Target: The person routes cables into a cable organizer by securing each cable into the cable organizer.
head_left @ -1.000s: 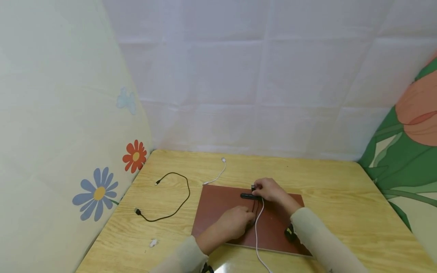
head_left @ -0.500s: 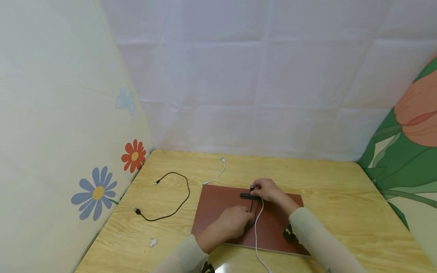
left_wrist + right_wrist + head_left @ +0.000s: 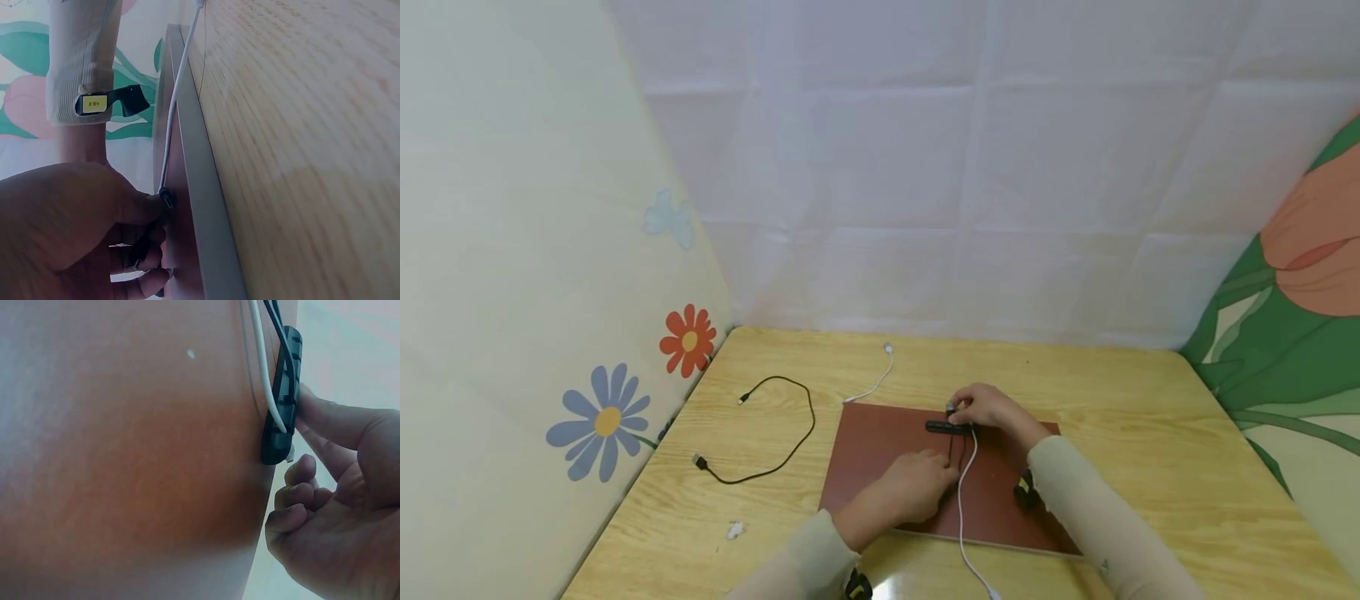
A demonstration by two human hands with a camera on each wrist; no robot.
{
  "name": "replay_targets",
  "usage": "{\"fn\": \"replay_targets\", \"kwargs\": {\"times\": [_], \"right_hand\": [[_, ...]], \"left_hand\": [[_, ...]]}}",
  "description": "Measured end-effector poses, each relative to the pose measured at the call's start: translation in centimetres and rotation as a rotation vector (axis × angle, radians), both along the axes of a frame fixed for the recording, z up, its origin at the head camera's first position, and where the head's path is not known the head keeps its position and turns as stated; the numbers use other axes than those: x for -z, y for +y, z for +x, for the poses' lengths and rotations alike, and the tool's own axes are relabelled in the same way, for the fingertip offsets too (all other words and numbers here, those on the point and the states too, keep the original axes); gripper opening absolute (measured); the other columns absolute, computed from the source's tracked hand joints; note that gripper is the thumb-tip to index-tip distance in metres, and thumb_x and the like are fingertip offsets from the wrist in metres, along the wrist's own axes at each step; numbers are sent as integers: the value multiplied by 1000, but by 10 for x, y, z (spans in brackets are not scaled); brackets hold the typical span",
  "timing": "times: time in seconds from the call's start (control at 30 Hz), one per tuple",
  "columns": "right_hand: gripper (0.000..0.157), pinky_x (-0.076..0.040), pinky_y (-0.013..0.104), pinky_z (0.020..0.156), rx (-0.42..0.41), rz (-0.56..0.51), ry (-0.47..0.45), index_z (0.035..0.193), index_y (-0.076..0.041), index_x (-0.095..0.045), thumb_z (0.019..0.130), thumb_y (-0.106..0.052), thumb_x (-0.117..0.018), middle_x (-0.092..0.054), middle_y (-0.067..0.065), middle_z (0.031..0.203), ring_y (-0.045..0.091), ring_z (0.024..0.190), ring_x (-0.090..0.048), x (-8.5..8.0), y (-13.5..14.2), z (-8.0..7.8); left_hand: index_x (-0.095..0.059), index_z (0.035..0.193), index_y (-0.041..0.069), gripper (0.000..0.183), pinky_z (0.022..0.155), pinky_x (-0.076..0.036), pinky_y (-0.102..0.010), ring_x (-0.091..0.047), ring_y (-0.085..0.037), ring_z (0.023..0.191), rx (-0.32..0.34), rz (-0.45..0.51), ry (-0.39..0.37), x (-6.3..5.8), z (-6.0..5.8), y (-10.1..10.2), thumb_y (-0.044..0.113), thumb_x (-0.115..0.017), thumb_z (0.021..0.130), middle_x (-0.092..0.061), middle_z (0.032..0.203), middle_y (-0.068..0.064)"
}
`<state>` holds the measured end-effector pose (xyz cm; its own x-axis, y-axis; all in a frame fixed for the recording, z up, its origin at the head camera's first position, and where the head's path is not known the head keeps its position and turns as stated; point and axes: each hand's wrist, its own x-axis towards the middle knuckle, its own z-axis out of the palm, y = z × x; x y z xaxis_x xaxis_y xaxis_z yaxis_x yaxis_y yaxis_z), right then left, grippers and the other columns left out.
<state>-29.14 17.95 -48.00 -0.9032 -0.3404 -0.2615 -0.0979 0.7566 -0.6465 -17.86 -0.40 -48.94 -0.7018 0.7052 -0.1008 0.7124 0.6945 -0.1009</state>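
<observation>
A black cable organizer strip (image 3: pixel 942 427) with slots stands on the reddish-brown board (image 3: pixel 880 442). At its far side my right hand (image 3: pixel 988 406) pinches the plug (image 3: pixel 951 408) of a black cable, its fingers partly covering it. In the right wrist view, the black cable (image 3: pixel 284 347) and a white cable (image 3: pixel 262 362) run into the strip's slots. My left hand (image 3: pixel 917 485), on the near side, holds the lower part of the black cable between thumb and curled fingers. A small black connector (image 3: pixel 167 198) shows beside the thumb in the left wrist view.
A black USB cable (image 3: pixel 812 417) lies curved on the wooden table (image 3: pixel 1150 433) to the left. Behind the board's far left corner lies a short white cable (image 3: pixel 880 382). A small white piece (image 3: pixel 735 530) sits at front left. The white cable hangs over the board's near edge.
My right fingers have shifted slightly left and now cover more of the plug. The left hand stays nearly in place on the black cable, and the head view has shifted a little.
</observation>
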Motion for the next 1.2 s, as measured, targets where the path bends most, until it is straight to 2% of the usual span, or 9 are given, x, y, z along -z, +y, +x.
{"fn": "replay_targets", "kwargs": {"times": [0.17, 0.37, 0.63, 0.93, 1.07, 1.2], "right_hand": [[19, -41, 32, 66, -8, -26, 20, 110, -6, -72, 93, -14, -74, -60, 6, 84, 19, 74, -50, 3, 0, 2], [29, -42, 32, 67, -9, -65, 45, 118, -2, -68, 91, -12, -74, -58, 7, 85, 19, 75, -50, 4, 1, 4], [25, -38, 32, 65, -22, -86, 52, 119, -4, -68, 95, -11, -71, -54, 7, 81, 19, 70, -46, 8, 5, 6], [25, -40, 34, 64, -23, -123, 89, 120, -7, -68, 98, -17, -67, -55, 8, 86, 20, 72, -47, 7, 16, 11], [26, -44, 36, 66, -23, -108, 109, 121, -5, -67, 100, -19, -64, -60, 10, 91, 21, 75, -53, 6, 21, 13], [27, -51, 42, 72, -45, -77, 183, 120, 0, -66, 100, -17, -63, -64, 16, 100, 26, 85, -60, 3, 25, 19]], "left_hand": [[-70, 117, 26, 23, 87, -54, -31, -61, -12, 108, -6, 2, -23, 1, 0, 0, 22, -66, 95, -67, 116, 7], [-70, 111, 28, 16, 84, -54, -31, -62, -11, 103, -14, 26, -7, 0, 1, -3, 30, -58, 101, -67, 110, 8], [-70, 103, 28, 12, 85, -53, -31, -62, -11, 104, -20, 66, -6, 0, 3, -6, 33, -60, 100, -67, 106, 9], [-67, 93, 32, 5, 73, -50, -28, -60, -9, 88, -20, 97, 29, 0, 6, -8, 35, -65, 97, -63, 90, 12], [-67, 90, 30, 8, 72, -51, -28, -61, -9, 85, -34, 117, 2, -1, 6, -11, 36, -66, 96, -63, 87, 11], [-67, 85, 27, 14, 72, -51, -28, -61, -9, 82, -36, 140, -27, -5, 4, -16, 35, -67, 96, -62, 83, 11]]}}
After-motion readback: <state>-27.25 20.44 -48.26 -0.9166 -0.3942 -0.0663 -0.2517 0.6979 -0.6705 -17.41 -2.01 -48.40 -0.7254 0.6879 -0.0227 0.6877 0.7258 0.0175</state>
